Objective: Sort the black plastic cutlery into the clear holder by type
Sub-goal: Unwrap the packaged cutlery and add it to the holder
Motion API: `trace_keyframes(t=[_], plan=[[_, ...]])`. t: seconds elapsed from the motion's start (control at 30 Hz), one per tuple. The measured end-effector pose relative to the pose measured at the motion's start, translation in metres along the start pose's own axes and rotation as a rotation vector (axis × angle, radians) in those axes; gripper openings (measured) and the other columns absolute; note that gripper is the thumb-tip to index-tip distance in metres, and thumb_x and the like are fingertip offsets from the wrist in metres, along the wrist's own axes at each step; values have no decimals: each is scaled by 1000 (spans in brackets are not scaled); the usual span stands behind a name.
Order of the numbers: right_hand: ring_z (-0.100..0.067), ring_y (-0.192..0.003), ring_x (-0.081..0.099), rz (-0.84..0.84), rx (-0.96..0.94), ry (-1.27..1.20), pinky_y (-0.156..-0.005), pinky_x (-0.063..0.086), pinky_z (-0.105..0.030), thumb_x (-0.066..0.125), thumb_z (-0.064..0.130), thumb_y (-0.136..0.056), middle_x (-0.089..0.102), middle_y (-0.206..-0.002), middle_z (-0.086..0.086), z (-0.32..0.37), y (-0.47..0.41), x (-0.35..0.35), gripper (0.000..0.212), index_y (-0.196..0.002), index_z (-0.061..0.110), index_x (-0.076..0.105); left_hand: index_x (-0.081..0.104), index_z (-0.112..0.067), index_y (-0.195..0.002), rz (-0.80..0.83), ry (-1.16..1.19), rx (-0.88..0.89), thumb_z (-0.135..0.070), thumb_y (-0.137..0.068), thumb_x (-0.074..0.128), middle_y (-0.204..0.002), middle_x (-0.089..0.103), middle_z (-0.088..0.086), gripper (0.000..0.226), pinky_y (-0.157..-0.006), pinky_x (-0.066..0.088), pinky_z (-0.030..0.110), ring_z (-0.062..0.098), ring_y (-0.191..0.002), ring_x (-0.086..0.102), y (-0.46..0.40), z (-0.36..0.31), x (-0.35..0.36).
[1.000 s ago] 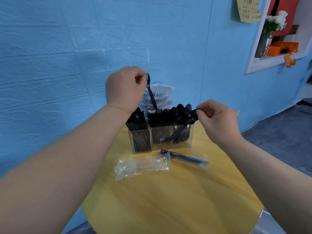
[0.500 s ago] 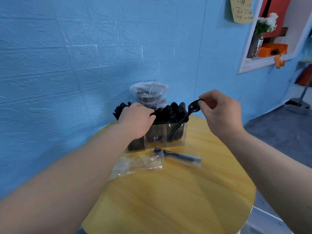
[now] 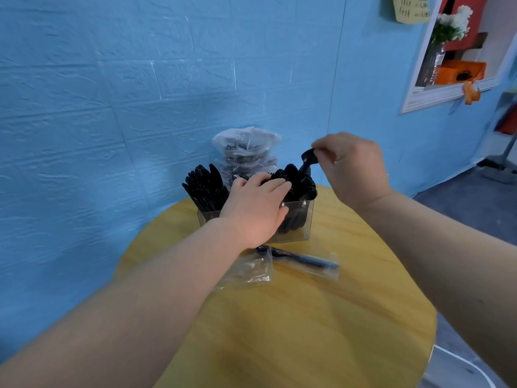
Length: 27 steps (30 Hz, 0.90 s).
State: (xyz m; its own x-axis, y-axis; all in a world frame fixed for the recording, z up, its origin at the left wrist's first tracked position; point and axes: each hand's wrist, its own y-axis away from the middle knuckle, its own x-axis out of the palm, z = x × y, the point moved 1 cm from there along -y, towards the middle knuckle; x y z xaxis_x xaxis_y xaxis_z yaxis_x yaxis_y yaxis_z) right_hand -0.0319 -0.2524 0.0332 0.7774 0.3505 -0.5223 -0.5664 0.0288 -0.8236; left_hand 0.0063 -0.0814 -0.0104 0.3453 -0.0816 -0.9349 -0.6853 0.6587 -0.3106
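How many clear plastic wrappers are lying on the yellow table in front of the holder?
2. One empty, crumpled wrapper lies by the left forearm. One wrapper with black cutlery inside lies to its right, before the clear holder. The forearm may hide more.

One clear holder, two hands, one wrapped cutlery packet, one empty wrapper.

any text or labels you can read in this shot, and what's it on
Yellow paper note on the blue wall, top right: handwritten lines, too small and blurred to read.
Bottle on the window ledge: a label shows, unreadable.
Clear holder, black cutlery, plastic bags and wrappers, orange box: no text visible.
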Motion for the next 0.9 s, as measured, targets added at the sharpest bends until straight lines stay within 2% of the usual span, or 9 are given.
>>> trace_keyframes(t=[0.13,0.23,0.37,0.43,0.5,0.57,0.67,0.8,0.9], plan=[[-34,-92,60,236,31,54,-79,48,-40,51,11,-94,67,-100,-13,-5,10,22,24,-108,9,71,15,-30,-151,-17,13,-3,-41,-101,31,-156,23,-12,54,-108,23,45,19,-141,18,1,4,7],[-33,-114,44,351,-8,86,-89,38,-35,47,14,-96,60,-123,-8,-5,18,33,30,-119,17,66,15,-30,-151,-37,1,-1,-41,-100,34,-155,23,-12,55,-107,24,45,20,-141,19,3,3,9],[-30,-127,27,529,39,176,-102,33,-45,38,19,-97,41,-143,-2,-5,23,43,38,-128,29,59,15,-28,-151,-55,-29,-5,-40,-99,36,-155,24,-10,57,-106,25,45,21,-141,18,4,5,12],[-31,-124,31,450,47,131,-101,35,-41,40,15,-96,43,-140,-5,-6,27,42,39,-129,25,58,16,-26,-151,-61,-43,-7,-40,-98,39,-156,22,-7,59,-107,24,45,21,-142,16,7,3,11],[-31,-113,42,264,83,58,-88,37,-32,47,10,-94,54,-125,-8,-6,39,35,34,-124,16,61,21,-23,-150,-96,-39,-8,-38,-97,43,-156,24,-5,60,-108,23,43,21,-142,17,13,2,11],[-29,-100,50,172,147,18,-77,37,-29,52,9,-91,60,-107,-9,-8,62,27,26,-114,11,65,38,-20,-144,-172,15,6,-32,-92,51,-149,39,-1,55,-104,30,44,23,-136,30,27,-1,11],[-24,-102,53,356,270,54,-79,43,-32,53,21,-92,61,-107,-4,-14,103,28,25,-113,16,65,60,-19,-125,-254,89,13,-25,-86,50,-126,58,-1,41,-93,41,41,21,-118,47,55,-7,24],[-23,-123,41,660,411,110,-99,37,-34,50,42,-93,52,-128,-2,-12,135,29,44,-131,22,53,59,-29,-125,-7,148,-117,-29,-95,40,-126,53,-8,35,-99,36,33,13,-117,45,93,-11,39],[-23,-115,42,737,413,142,-95,38,-33,52,44,-91,54,-118,-2,-12,145,29,44,-129,22,56,52,-34,-130,129,128,-205,-39,-98,34,-132,47,-10,37,-103,33,36,14,-123,40,113,-12,49]])
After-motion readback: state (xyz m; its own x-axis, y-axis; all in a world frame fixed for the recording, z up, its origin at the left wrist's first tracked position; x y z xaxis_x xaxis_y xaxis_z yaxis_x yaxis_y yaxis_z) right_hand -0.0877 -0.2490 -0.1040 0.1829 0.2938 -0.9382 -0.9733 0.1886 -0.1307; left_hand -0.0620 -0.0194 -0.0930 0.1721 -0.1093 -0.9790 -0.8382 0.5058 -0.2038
